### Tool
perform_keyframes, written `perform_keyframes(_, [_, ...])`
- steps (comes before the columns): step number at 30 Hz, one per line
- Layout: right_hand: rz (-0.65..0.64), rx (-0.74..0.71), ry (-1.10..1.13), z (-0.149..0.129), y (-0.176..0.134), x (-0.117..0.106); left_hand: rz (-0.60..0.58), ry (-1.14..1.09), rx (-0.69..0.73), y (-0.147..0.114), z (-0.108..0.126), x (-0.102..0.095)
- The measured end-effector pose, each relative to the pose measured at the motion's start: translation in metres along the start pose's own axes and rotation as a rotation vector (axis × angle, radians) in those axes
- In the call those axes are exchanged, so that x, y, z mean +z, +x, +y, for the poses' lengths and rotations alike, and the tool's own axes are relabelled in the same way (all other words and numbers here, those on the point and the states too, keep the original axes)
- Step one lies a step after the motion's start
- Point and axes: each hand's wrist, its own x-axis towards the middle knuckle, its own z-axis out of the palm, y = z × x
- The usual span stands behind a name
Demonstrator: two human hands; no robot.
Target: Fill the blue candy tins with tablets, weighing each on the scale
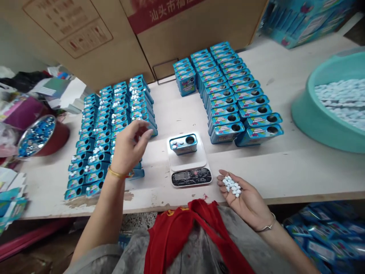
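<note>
A small blue tin with a round hole in its top stands on the white kitchen scale; a few pale candies lie on its lid. My left hand hovers above the left-hand tins, to the left of the scale. Its fingers are bent, thumb apart, with nothing visible between them. Palm up, my right hand cups a small heap of white candies near the table's front edge, to the right of the scale. The digits on the scale's display are too small to read.
Rows of tins with candies on top stand left; rows of open tins stand right. A turquoise tub of candies is far right, and a red bowl of shiny blue pieces far left. A cardboard box closes off the back.
</note>
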Motion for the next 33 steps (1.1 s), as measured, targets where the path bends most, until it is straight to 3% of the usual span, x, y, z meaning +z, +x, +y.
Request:
perform_keyframes(4, [-0.009, 0.0, -0.012, 0.0, 0.003, 0.001, -0.024, -0.025, -0.07, -0.017, -0.019, 0.003])
perform_keyframes(8, [-0.008, -0.008, -0.012, 0.0, 0.003, 0.006, -0.069, -0.042, -0.035, -0.021, -0.023, 0.009])
perform_keyframes(18, [-0.037, 0.018, -0.025, 0.003, 0.003, 0.029, -0.268, -0.063, 0.291, -0.008, -0.003, 0.022])
perform_keyframes(24, [-0.179, 0.086, -0.057, 0.006, 0.0, 0.059, -0.343, 0.176, 0.423, 0.006, 0.004, 0.026])
perform_keyframes(28, [-0.22, 0.097, -0.062, 0.008, 0.004, 0.066, -0.377, 0.275, 0.475, 0.015, 0.013, 0.028])
perform_keyframes(33, [-0.249, 0.11, -0.047, 0.009, 0.007, 0.069, -0.399, 0.138, 0.461, 0.02, 0.024, 0.044])
